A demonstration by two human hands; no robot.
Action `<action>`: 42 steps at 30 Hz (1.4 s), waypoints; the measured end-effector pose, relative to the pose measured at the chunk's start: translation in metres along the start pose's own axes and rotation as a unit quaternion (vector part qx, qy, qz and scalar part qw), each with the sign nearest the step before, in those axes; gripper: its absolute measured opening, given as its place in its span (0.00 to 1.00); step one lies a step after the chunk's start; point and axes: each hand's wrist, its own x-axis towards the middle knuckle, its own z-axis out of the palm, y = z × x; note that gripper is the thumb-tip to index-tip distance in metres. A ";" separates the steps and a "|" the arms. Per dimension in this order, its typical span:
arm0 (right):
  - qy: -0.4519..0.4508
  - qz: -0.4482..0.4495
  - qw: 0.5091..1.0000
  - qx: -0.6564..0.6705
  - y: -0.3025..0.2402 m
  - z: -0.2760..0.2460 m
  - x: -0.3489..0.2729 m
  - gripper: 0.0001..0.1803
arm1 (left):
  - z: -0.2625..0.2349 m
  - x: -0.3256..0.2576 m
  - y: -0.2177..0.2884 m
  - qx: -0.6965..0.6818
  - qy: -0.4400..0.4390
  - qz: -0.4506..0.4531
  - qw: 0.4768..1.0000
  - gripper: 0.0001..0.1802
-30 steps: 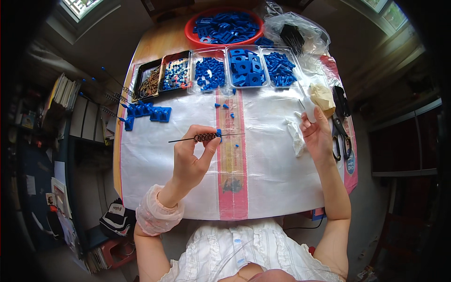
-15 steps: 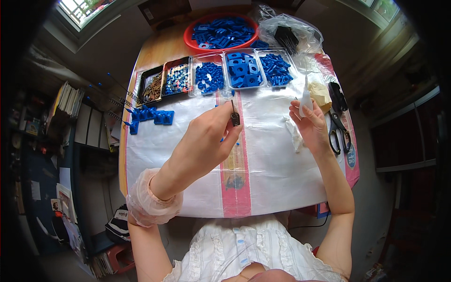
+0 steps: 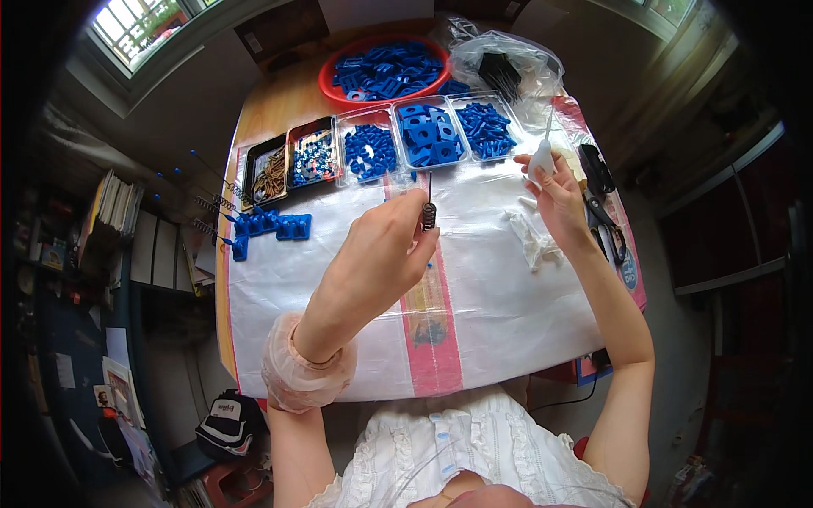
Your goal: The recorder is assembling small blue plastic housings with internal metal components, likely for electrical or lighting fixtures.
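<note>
Above the desk's middle, the left hand (image 3: 381,254) pinches a thin rod with a spring (image 3: 428,213) upright; the right hand (image 3: 555,190), near the right edge, grips a small white bottle (image 3: 542,157). Keeping the rod vertical and steady should help.

Bright daylight from the window (image 3: 135,25), sharp centre, fisheye bending and dark vignetted rim.

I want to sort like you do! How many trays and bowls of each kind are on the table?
Clear trays: 3
Dark trays: 2
Red bowl: 1
Total: 6
</note>
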 end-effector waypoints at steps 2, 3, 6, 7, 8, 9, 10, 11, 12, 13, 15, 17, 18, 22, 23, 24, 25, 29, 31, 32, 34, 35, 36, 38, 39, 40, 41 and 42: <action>-0.011 -0.002 1.000 -0.015 -0.002 0.002 0.004 0.17 | -0.001 0.000 -0.001 0.000 -0.003 -0.008 1.000 0.09; -0.006 0.010 1.000 -0.027 -0.002 0.004 0.006 0.17 | -0.002 0.000 -0.001 -0.001 -0.006 -0.015 1.000 0.09; -0.001 0.026 0.997 -0.072 -0.002 0.014 0.011 0.17 | -0.004 -0.001 -0.003 -0.002 -0.003 -0.025 1.000 0.08; -0.005 0.019 0.995 -0.095 0.000 0.016 0.012 0.16 | -0.004 0.000 -0.004 -0.003 0.000 -0.024 1.000 0.08; -0.009 0.012 0.993 -0.118 0.001 0.019 0.013 0.15 | -0.004 0.000 -0.005 -0.003 -0.001 -0.024 1.000 0.08; -0.014 0.017 0.990 -0.139 0.002 0.023 0.013 0.14 | -0.005 -0.001 -0.006 -0.002 -0.002 -0.027 1.000 0.08; -0.019 0.023 0.987 -0.161 0.004 0.028 0.012 0.14 | -0.005 -0.001 -0.007 -0.001 -0.002 -0.029 1.000 0.08; -0.023 0.028 0.983 -0.182 0.006 0.032 0.012 0.13 | -0.005 -0.001 -0.007 -0.001 -0.001 -0.028 1.000 0.08; 0.002 0.008 0.982 -0.187 0.015 0.035 0.014 0.12 | -0.005 -0.002 -0.007 0.000 -0.001 -0.028 1.000 0.08; 0.012 0.001 0.967 -0.253 0.019 0.034 0.014 0.12 | -0.005 -0.002 -0.007 0.000 0.000 -0.028 1.000 0.08; 0.031 -0.011 0.924 -0.380 0.023 0.035 0.015 0.12 | -0.005 -0.002 -0.007 0.000 -0.005 -0.027 1.000 0.08; 0.003 0.008 0.925 -0.381 0.020 0.039 0.013 0.13 | -0.006 -0.003 -0.007 -0.003 -0.005 -0.028 1.000 0.08; -0.010 0.016 0.925 -0.380 0.018 0.040 0.013 0.14 | -0.007 -0.003 -0.007 -0.006 -0.004 -0.028 1.000 0.08; 0.000 0.000 0.902 -0.431 0.030 0.031 0.012 0.15 | -0.007 -0.003 -0.007 0.004 -0.002 -0.023 1.000 0.08; 0.000 0.001 0.899 -0.438 0.033 0.027 0.012 0.15 | -0.006 -0.003 -0.007 0.001 -0.001 -0.021 1.000 0.08; -0.002 0.001 0.897 -0.443 0.034 0.027 0.013 0.15 | -0.006 -0.003 -0.007 -0.001 0.001 -0.021 1.000 0.08; -0.002 0.001 0.894 -0.448 0.033 0.027 0.013 0.14 | -0.006 -0.003 -0.007 -0.002 0.004 -0.021 1.000 0.08; 0.001 0.007 0.891 -0.453 0.025 0.029 0.014 0.14 | -0.004 -0.002 -0.009 -0.001 0.000 -0.023 1.000 0.09; -0.001 0.011 0.893 -0.451 0.026 0.028 0.012 0.14 | -0.003 -0.001 -0.009 -0.006 -0.005 -0.028 1.000 0.09; -0.004 0.012 0.893 -0.450 0.029 0.027 0.011 0.14 | -0.002 -0.001 -0.009 -0.009 -0.006 -0.030 0.999 0.09; -0.005 0.016 0.894 -0.448 0.030 0.027 0.011 0.14 | -0.001 -0.001 -0.009 -0.012 -0.008 -0.035 0.999 0.09; -0.003 0.020 0.894 -0.447 0.029 0.028 0.011 0.14 | -0.001 -0.001 -0.009 -0.012 -0.008 -0.035 0.999 0.09; -0.001 0.025 0.895 -0.445 0.028 0.027 0.011 0.14 | -0.001 -0.001 -0.008 -0.013 -0.009 -0.036 0.999 0.09; -0.001 0.017 0.896 -0.444 0.033 0.025 0.011 0.14 | 0.000 0.000 -0.008 -0.011 -0.010 -0.032 0.999 0.09; -0.002 0.013 0.896 -0.443 0.034 0.024 0.011 0.15 | 0.001 0.000 -0.009 -0.007 -0.009 -0.029 1.000 0.09; -0.003 0.012 0.896 -0.445 0.034 0.024 0.011 0.15 | 0.001 0.000 -0.010 -0.004 -0.008 -0.026 1.000 0.09; -0.005 0.011 0.895 -0.446 0.034 0.024 0.011 0.15 | 0.001 0.000 -0.009 -0.005 -0.009 -0.027 1.000 0.09; -0.006 0.010 0.894 -0.448 0.033 0.026 0.011 0.15 | 0.001 0.000 -0.009 -0.006 -0.009 -0.029 1.000 0.09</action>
